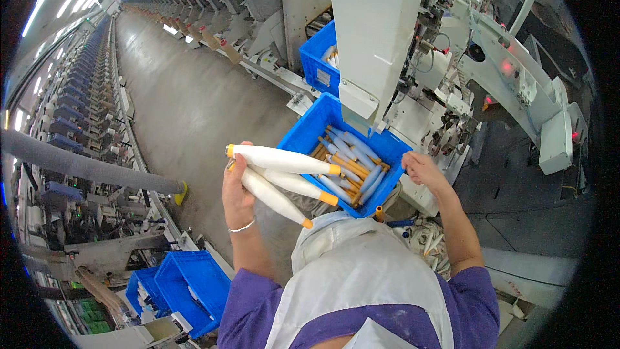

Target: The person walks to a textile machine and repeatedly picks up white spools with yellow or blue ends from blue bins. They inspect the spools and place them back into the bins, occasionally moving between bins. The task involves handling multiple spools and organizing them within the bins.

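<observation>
Three yarn bobbins (279, 159), full of white yarn and tipped orange-yellow, fan out from my left hand (236, 189), which grips them at one end. Their other ends point right, toward a blue crate (392, 147) in front of me. Inside that crate lie several bobbins (342, 150) with pale bluish-white yarn, along with brownish-orange tubes. My right hand (421, 169) hovers by the crate's right rim, its fingers curled closed. Whatever is between those fingers, if anything, is hidden.
A white machine column (371, 32) rises just beyond the crate, with a second blue crate (315, 58) behind it. Machine arms (516, 77) stand at right. Lower left are stacked blue crates (194, 284) and a grey hose (97, 165). An aisle floor (168, 90) runs between spindle rows.
</observation>
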Demonstrator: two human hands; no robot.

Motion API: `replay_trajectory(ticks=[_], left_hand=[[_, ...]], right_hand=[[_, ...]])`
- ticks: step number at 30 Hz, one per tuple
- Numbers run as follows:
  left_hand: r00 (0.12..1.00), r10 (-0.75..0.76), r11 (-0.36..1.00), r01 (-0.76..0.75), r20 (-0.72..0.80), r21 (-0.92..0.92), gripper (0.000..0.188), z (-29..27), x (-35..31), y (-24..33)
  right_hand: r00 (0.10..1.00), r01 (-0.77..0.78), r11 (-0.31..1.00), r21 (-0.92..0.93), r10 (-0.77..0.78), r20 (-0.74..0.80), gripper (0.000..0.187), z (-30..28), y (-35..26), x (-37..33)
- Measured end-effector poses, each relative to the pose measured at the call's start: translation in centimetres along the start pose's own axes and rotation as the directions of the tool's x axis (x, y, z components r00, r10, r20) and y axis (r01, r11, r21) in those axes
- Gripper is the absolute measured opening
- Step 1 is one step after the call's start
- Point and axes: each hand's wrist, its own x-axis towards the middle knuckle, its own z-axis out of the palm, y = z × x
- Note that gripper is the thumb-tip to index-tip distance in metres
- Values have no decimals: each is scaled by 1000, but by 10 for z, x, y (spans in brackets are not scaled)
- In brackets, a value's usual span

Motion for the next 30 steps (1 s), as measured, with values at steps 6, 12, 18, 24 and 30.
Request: replay_trajectory(ticks=[6,12,18,24,30], left_hand=[[994,-111,994,111,-11,-13,47,20,11,-13],[984,-176,984,177,40,-36,43,34,15,-25],[975,-223,974,223,1,-46,44,34,17,-35],[969,-241,953,247,55,-174,41,28,14,-44],[968,-246,967,242,41,82,37,48,5,-58]], right_hand=[[897,426,824,-375,-440,52,21,37,-25,-8],[760,636,579,-510,-586,281,30,82,-69,-15],[790,597,517,-614,-510,340,34,102,-78,-18],[848,414,841,-349,-217,483,28,94,-39,4],[763,599,720,-351,-379,524,37,92,-28,21]])
